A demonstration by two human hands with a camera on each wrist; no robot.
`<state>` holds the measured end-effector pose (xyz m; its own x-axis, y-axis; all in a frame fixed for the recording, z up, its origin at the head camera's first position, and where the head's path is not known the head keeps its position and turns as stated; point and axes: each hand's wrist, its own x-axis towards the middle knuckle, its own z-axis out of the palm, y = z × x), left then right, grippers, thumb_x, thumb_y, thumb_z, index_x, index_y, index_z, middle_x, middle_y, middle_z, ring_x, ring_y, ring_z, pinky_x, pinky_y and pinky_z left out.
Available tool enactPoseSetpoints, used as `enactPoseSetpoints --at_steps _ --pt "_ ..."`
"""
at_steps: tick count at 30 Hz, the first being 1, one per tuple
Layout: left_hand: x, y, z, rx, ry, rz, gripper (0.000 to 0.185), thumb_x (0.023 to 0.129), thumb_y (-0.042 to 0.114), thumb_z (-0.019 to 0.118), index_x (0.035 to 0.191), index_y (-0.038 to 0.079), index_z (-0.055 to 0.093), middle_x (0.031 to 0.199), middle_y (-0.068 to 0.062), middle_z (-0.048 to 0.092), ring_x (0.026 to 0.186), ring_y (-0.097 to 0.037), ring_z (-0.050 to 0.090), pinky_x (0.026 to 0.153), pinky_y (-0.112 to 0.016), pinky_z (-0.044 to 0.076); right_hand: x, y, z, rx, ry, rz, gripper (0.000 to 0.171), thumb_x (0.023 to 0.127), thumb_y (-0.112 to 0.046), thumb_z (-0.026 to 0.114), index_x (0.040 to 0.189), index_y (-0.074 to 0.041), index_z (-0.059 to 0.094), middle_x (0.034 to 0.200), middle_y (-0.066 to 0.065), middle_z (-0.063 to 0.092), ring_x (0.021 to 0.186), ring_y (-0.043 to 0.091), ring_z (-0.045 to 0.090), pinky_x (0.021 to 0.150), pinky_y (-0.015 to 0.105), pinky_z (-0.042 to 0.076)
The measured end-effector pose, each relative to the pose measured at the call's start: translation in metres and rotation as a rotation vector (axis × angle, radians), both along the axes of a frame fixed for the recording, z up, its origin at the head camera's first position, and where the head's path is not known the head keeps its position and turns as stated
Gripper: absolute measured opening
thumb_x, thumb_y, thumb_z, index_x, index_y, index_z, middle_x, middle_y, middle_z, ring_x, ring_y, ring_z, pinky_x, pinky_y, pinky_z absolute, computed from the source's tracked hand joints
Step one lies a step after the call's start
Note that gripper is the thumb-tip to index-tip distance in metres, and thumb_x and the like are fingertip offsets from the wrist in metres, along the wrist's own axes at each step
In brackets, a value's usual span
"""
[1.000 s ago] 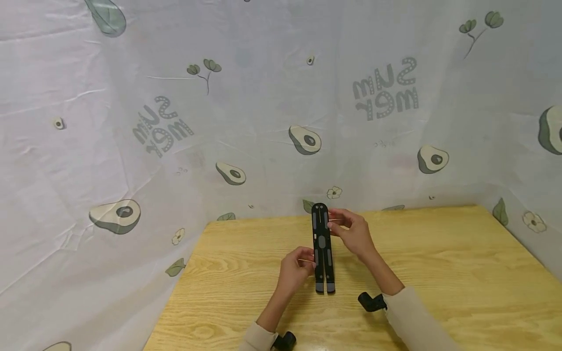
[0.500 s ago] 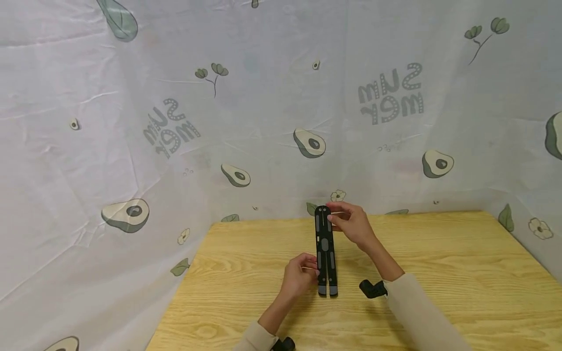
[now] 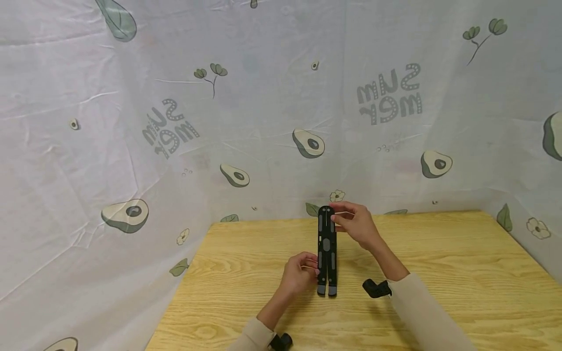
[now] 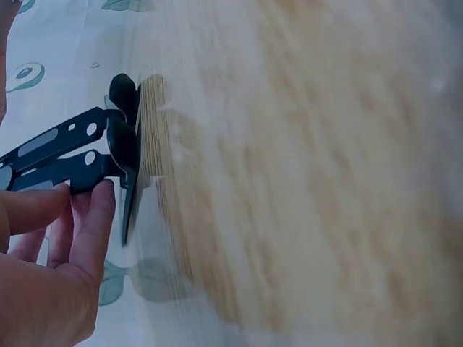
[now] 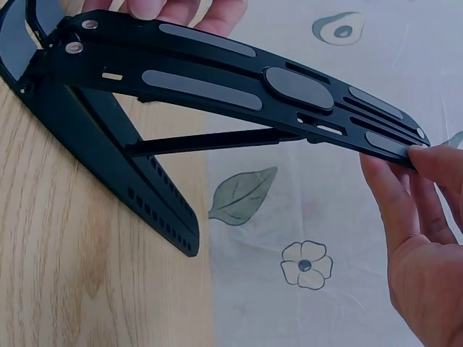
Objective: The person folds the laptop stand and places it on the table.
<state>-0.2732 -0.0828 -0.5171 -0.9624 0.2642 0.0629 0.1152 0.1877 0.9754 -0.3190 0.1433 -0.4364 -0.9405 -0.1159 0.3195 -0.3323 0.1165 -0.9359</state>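
A black folding laptop stand (image 3: pixel 327 245) with grey pads stands on the table, its two arms folded close together side by side. In the right wrist view its upper plate (image 5: pixel 298 87) slopes up from the hinged front end, above a base leg (image 5: pixel 155 188) with a row of notches, and a thin strut (image 5: pixel 217 141) joins them. My left hand (image 3: pixel 298 273) pinches the stand's near left side, close to the hooked front end (image 4: pixel 123 144). With thumb and fingers, my right hand (image 3: pixel 356 224) holds the far right end of the upper plate.
The stand rests on a light wood table (image 3: pixel 246 292). A pale curtain (image 3: pixel 263 97) printed with avocados, flowers and leaves hangs behind the table and on its left and right. Black wrist mounts (image 3: pixel 376 288) sit by both beige sleeves (image 3: pixel 423 312).
The view has shifted slightly. The stand's far end has swung a little to the right, so it lies straighter in the head view, and my right hand has moved with it. Both hands keep their hold.
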Motion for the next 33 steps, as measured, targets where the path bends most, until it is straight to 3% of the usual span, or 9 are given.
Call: enactPoseSetpoints --at_steps 4,14,19,22,28,33 --pt "-0.002 -0.001 0.000 0.006 0.004 -0.034 0.031 0.089 -0.019 0.061 0.116 -0.009 0.071 0.102 -0.024 0.071 0.080 -0.020 0.070 0.073 -0.046 0.068 0.004 0.002 0.000 -0.009 -0.013 -0.016 0.040 0.104 0.004 0.065 0.143 0.002 0.065 0.134 0.032 0.065 0.115 0.038 0.073 0.092 0.057 0.064" --pt "-0.014 -0.008 -0.001 0.000 -0.011 -0.153 0.029 0.091 -0.017 0.064 0.120 -0.012 0.068 0.103 -0.025 0.071 0.082 -0.014 0.070 0.073 -0.040 0.068 0.012 0.007 -0.002 -0.016 -0.031 -0.057 0.040 0.104 0.004 0.065 0.144 0.002 0.064 0.135 0.031 0.063 0.114 0.030 0.074 0.085 0.038 0.068" --pt "-0.019 -0.008 0.000 -0.021 -0.009 -0.180 0.032 0.091 -0.017 0.060 0.121 -0.013 0.066 0.103 -0.023 0.070 0.081 -0.015 0.068 0.076 -0.042 0.068 0.016 0.009 -0.001 -0.022 -0.028 -0.076 0.040 0.103 0.004 0.066 0.143 0.003 0.064 0.135 0.031 0.063 0.109 0.018 0.075 0.086 0.039 0.068" --pt "-0.021 -0.008 0.002 -0.036 -0.019 -0.194 0.033 0.090 -0.016 0.058 0.122 -0.012 0.066 0.103 -0.021 0.070 0.082 -0.016 0.068 0.076 -0.041 0.068 0.018 0.011 -0.001 -0.029 -0.029 -0.084 0.041 0.104 0.004 0.066 0.144 0.004 0.063 0.135 0.032 0.063 0.110 0.019 0.075 0.088 0.041 0.067" --pt "-0.025 -0.008 0.004 -0.062 -0.023 -0.209 0.029 0.091 -0.014 0.061 0.119 -0.009 0.067 0.100 -0.014 0.069 0.082 -0.017 0.067 0.074 -0.037 0.067 0.022 0.013 -0.002 -0.060 -0.064 -0.099 0.041 0.104 0.001 0.067 0.145 0.001 0.063 0.136 0.031 0.061 0.100 0.006 0.073 0.087 0.038 0.068" --pt "-0.028 -0.008 0.007 -0.079 -0.021 -0.223 0.027 0.092 -0.015 0.063 0.117 -0.006 0.068 0.097 -0.011 0.068 0.081 -0.015 0.067 0.073 -0.037 0.067 0.026 0.014 -0.005 -0.078 -0.066 -0.112 0.041 0.104 -0.001 0.068 0.144 0.003 0.063 0.135 0.032 0.061 0.099 0.006 0.074 0.086 0.035 0.068"
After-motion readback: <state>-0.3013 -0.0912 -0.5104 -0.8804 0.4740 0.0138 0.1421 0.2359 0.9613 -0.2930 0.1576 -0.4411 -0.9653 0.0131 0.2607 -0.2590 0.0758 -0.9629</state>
